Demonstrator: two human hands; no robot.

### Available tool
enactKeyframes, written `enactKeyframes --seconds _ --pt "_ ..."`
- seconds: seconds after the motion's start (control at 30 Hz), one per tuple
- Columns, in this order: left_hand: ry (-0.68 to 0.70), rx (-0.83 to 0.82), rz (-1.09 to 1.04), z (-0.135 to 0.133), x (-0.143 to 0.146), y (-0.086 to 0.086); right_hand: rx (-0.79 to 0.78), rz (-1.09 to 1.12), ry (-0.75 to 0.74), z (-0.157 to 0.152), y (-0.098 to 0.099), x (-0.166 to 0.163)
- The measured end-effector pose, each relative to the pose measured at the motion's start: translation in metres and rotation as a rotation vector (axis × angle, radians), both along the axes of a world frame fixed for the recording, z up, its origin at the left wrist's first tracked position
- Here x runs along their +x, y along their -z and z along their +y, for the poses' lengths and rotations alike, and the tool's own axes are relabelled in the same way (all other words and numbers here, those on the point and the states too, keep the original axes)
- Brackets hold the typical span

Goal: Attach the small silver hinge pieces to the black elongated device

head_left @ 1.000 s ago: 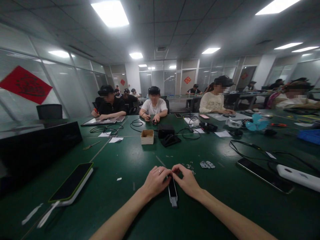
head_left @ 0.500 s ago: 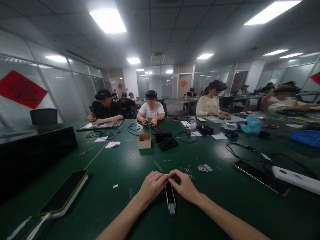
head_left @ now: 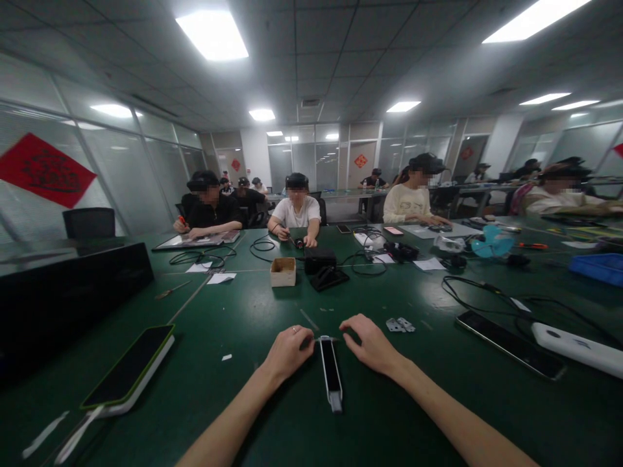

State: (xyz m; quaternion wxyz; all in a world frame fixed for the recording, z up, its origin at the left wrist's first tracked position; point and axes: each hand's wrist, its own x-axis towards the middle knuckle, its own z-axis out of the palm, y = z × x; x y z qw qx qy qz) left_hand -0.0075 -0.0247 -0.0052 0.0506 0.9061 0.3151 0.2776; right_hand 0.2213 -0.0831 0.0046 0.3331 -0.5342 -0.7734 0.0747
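Note:
On the green table (head_left: 285, 428) before me lies a long narrow device (head_left: 331, 370) with a dark face, a pale rim and a grey block at its near end. I cannot tell its kind. To the left of its far end is my left hand (head_left: 291, 351), fingers loosely curled, thumb and fingertips a little apart, nothing seen between them. My right hand (head_left: 370, 345) hovers on the other side with thumb and forefinger spread, holding nothing. Small silvery metal plates (head_left: 400, 325) lie beyond the right hand, which covers the spot where tiny light pieces lay.
A phone in a green-edged case (head_left: 129, 366) with a white cable lies at left, near a dark monitor (head_left: 73, 305). A small cardboard box (head_left: 283, 272) and a black box (head_left: 319, 260) stand ahead. Rightward lie another phone (head_left: 509, 344), a white device (head_left: 577, 347) and cables. Co-workers sit opposite.
Both hands have parted from the device's far end, the left one moving left and the right one right. The device now shows along its full length and stays on the table.

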Motion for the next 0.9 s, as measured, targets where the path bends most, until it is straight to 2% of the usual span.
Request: enactKeyframes --seconds 0.13,0.3,0.53,0.7,0.77,0.9 --pt "-0.012 -0.102 0.032 0.003 -0.004 -0.001 -0.082 -0.07 0.015 0.001 0.001 0.007" --pt "0.015 -0.126 0.022 0.005 -0.003 0.003 -0.129 -0.096 -0.006 0.0 0.005 -0.001" --pt "0.032 -0.136 0.022 0.006 -0.002 0.008 -0.1 -0.115 -0.019 0.005 0.015 -0.004" --pt "0.014 -0.09 0.065 0.005 0.0 0.006 -0.069 -0.219 -0.038 0.006 0.006 0.001" --pt "0.004 -0.075 0.088 0.003 0.001 0.005 -0.041 -0.254 -0.013 0.009 0.001 0.01" --pt "-0.01 -0.081 0.114 0.002 0.001 0.005 -0.006 -0.269 0.144 0.016 -0.002 0.041"
